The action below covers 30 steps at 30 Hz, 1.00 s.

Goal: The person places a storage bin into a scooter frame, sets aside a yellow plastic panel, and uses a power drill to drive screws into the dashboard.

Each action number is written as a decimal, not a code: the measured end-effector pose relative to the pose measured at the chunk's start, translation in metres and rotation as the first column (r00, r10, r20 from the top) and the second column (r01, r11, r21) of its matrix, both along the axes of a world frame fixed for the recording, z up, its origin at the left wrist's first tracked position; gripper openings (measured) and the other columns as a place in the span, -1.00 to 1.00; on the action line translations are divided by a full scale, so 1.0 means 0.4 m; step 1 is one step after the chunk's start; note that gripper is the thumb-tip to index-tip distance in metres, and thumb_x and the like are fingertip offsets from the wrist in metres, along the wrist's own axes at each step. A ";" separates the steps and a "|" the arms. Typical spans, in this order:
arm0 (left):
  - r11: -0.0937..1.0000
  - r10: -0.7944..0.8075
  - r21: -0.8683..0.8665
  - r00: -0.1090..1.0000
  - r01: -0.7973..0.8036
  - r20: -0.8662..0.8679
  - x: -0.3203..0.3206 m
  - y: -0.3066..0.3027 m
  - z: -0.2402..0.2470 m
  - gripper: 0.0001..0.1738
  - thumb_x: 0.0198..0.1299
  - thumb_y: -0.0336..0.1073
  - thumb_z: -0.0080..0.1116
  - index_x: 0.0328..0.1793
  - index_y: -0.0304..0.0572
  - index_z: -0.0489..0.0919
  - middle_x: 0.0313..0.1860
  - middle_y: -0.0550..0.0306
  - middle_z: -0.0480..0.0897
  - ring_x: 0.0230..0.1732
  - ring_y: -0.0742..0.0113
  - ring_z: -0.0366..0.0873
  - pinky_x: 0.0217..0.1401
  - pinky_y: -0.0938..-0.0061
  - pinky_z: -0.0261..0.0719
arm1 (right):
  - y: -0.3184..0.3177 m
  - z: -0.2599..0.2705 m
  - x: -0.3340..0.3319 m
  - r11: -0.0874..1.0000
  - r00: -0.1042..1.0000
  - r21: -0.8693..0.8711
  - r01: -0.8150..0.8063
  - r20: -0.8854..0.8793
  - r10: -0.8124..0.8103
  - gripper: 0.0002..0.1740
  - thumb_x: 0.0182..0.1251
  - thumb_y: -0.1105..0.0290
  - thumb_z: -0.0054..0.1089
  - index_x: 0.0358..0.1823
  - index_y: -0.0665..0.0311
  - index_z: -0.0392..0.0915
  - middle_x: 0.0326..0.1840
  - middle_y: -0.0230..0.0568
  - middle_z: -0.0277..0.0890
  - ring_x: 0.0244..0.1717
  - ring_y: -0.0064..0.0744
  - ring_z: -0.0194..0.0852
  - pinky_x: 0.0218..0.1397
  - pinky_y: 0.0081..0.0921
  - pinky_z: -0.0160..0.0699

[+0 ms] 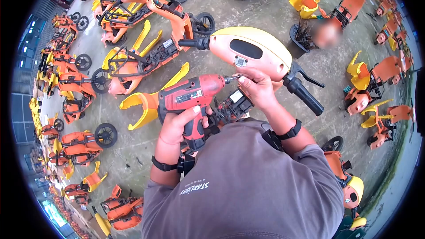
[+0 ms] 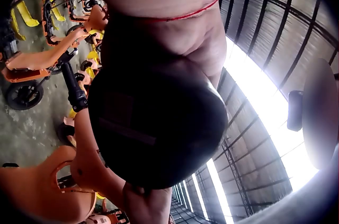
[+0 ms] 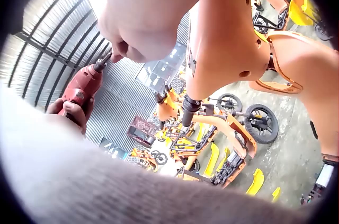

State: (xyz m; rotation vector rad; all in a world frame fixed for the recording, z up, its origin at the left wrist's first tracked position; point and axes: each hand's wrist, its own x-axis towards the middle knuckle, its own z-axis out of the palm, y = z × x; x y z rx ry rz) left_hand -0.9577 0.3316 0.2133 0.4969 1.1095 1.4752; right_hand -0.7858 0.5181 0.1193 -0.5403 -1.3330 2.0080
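Observation:
In the head view the left hand [image 1: 180,121] grips the handle of a red and black power driver [image 1: 190,93], whose tip points right. The right hand [image 1: 256,87] pinches at the bit [image 1: 229,79] with thumb and fingers, just below the scooter's handlebar cover [image 1: 248,48]. Whether a screw sits at the tip cannot be told. In the left wrist view the driver's black base [image 2: 159,128] hides most of the left hand. The right wrist view shows the right hand [image 3: 140,44] at the bit and the driver [image 3: 83,86] in the left hand [image 3: 74,112].
Black grips [image 1: 305,96] and a brake lever extend from the handlebar cover. Partly stripped orange scooters [image 1: 164,48] stand on the concrete floor all around, with yellow panels [image 1: 144,106] lying at the left. A black bin [image 1: 299,40] stands beyond the handlebar.

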 end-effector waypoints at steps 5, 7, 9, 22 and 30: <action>1.000 0.002 0.014 0.997 -0.001 -0.082 0.009 -0.006 0.003 -0.55 0.24 -0.33 0.24 0.23 -0.35 0.51 -0.16 -0.06 0.69 -0.36 0.28 0.66 -0.28 0.44 0.65 | 0.004 0.019 0.003 0.989 0.998 -0.135 -0.061 -0.003 0.061 -0.55 0.42 0.50 0.22 0.32 0.34 0.44 -0.03 -0.29 0.65 -0.39 -0.75 0.34 -0.40 -0.76 0.29; 1.000 0.000 0.012 0.995 0.001 -0.104 0.011 -0.007 0.002 -0.55 0.23 -0.34 0.25 0.23 -0.35 0.51 -0.15 -0.05 0.69 -0.35 0.28 0.66 -0.27 0.43 0.65 | 0.006 0.018 0.005 0.986 0.995 -0.137 -0.096 -0.021 0.094 -0.54 0.42 0.46 0.25 0.32 0.29 0.46 -0.01 -0.39 0.65 -0.31 -0.80 0.38 -0.37 -0.79 0.28; 1.000 0.003 -0.005 0.995 -0.003 -0.104 0.014 -0.007 0.003 -0.56 0.24 -0.37 0.24 0.23 -0.35 0.51 -0.15 -0.03 0.69 -0.34 0.29 0.66 -0.26 0.44 0.65 | 0.008 0.013 0.004 0.976 0.991 -0.175 -0.128 -0.049 0.121 -0.52 0.41 0.46 0.25 0.34 0.29 0.44 0.00 -0.40 0.64 -0.35 -0.80 0.35 -0.37 -0.79 0.27; 0.999 0.025 -0.033 0.982 -0.031 -0.189 0.008 0.012 -0.022 -0.65 0.26 -0.41 0.23 0.16 -0.35 0.55 -0.16 0.01 0.70 -0.34 0.31 0.66 -0.27 0.44 0.64 | 0.041 0.016 0.060 0.978 0.949 -0.146 -0.148 0.259 0.182 -0.52 0.42 0.55 0.15 0.35 0.37 0.40 0.03 -0.25 0.63 -0.37 -0.71 0.45 -0.35 -0.74 0.44; 0.991 0.035 -0.114 0.957 -0.071 -0.289 -0.015 0.075 -0.097 -0.69 0.28 -0.39 0.25 0.12 -0.33 0.56 -0.18 0.04 0.70 -0.38 0.34 0.65 -0.29 0.44 0.64 | 0.046 0.150 0.242 0.952 0.920 0.276 0.129 0.326 -0.219 -0.74 0.46 0.41 0.19 0.07 0.41 0.60 -0.18 -0.29 0.66 -0.12 -0.54 0.62 -0.05 -0.55 0.57</action>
